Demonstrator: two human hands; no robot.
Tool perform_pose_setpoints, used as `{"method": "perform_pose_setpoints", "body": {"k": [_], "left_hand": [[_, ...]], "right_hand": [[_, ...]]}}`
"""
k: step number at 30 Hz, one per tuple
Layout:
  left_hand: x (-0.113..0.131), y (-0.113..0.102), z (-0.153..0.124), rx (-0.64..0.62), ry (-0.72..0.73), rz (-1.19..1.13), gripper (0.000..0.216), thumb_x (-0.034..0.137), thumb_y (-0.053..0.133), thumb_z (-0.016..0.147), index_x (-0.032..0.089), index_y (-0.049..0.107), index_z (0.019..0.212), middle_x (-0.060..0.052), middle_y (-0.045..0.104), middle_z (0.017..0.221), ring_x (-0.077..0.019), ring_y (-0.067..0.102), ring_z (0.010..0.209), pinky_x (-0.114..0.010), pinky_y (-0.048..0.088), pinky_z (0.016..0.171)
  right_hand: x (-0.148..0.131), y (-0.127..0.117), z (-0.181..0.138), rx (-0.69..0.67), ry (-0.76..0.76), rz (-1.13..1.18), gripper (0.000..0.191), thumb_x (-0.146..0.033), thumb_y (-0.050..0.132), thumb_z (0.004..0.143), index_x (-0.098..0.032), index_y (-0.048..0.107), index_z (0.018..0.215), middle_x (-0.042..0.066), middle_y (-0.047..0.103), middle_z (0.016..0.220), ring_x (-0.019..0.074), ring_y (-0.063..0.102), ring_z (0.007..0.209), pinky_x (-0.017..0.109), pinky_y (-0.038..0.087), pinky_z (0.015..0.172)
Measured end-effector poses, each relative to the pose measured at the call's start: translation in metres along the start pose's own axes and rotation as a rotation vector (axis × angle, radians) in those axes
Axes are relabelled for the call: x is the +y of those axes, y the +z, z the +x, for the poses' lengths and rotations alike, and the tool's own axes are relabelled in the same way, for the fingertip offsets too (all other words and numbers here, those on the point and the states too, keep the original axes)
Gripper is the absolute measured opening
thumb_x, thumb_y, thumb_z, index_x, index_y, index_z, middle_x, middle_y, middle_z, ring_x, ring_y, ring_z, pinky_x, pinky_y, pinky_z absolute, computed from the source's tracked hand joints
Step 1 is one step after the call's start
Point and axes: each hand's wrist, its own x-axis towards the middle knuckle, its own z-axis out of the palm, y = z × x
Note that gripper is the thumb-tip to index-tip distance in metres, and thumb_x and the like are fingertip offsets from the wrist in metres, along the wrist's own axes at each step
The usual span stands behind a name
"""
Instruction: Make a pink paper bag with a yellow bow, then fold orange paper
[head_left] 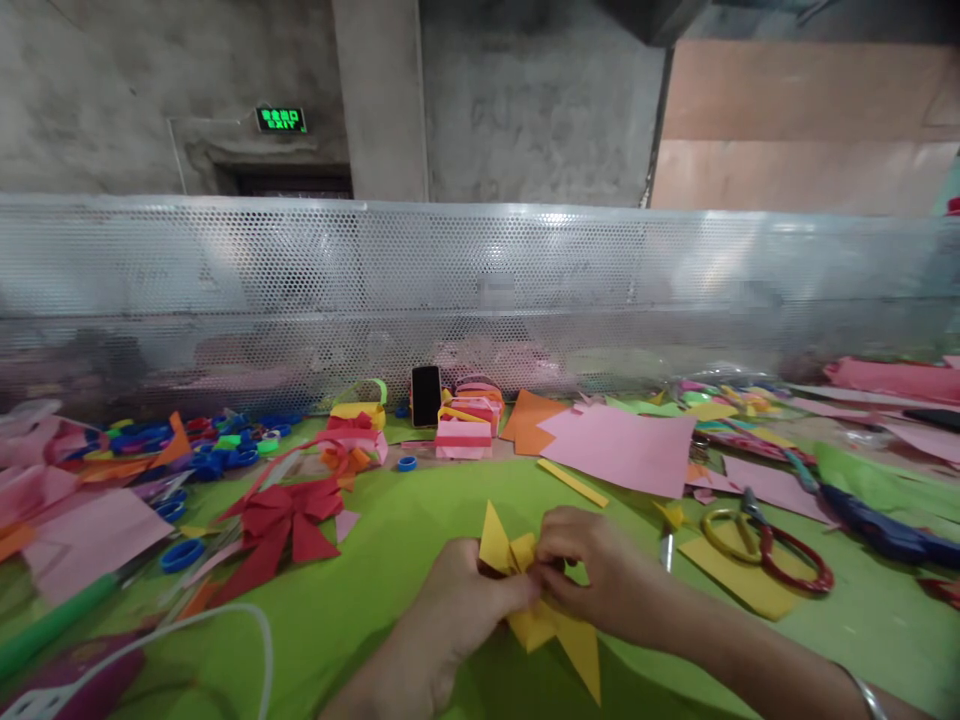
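Note:
My left hand (469, 610) grips a yellow bow (581, 655) of stiff felt-like sheet from the left, thumb pressed near its middle. From the other side, the bent fingers of my right hand (592, 565) pinch at the centre of the same bow. One pointed tip rises above my hands and a longer one slants down to the right. My fingers partly hide the middle. Under it all lies a green sheet (405, 510). A red bow (289, 525) rests on the left of this sheet, and a narrow yellow strip (574, 483) lies beyond my right hand.
Scissors (757, 540) lie on a yellow sheet (731, 580) at right, near a dark blue-handled tool (877, 525). Pink sheets (622, 445), a phone (426, 396) and blue rings (182, 555) surround the work area. A white cable (266, 640) loops at lower left; a perforated metal panel (480, 260) stands behind.

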Motion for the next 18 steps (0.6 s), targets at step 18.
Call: {"method": "perform_pose_setpoints", "body": {"k": [18], "left_hand": [[0.005,-0.001,0.001,0.126,0.104,0.038,0.006,0.013,0.059,0.057,0.016,0.061,0.062,0.003,0.059,0.058,-0.0124,0.054,0.059,-0.022,0.040,0.056]], "right_hand": [[-0.010,-0.011,-0.004,0.160,0.133,0.087,0.040,-0.022,0.058,0.076,-0.018,0.050,0.115,0.005,0.063,0.087,0.0172,0.056,0.076,0.032,0.045,0.070]]}}
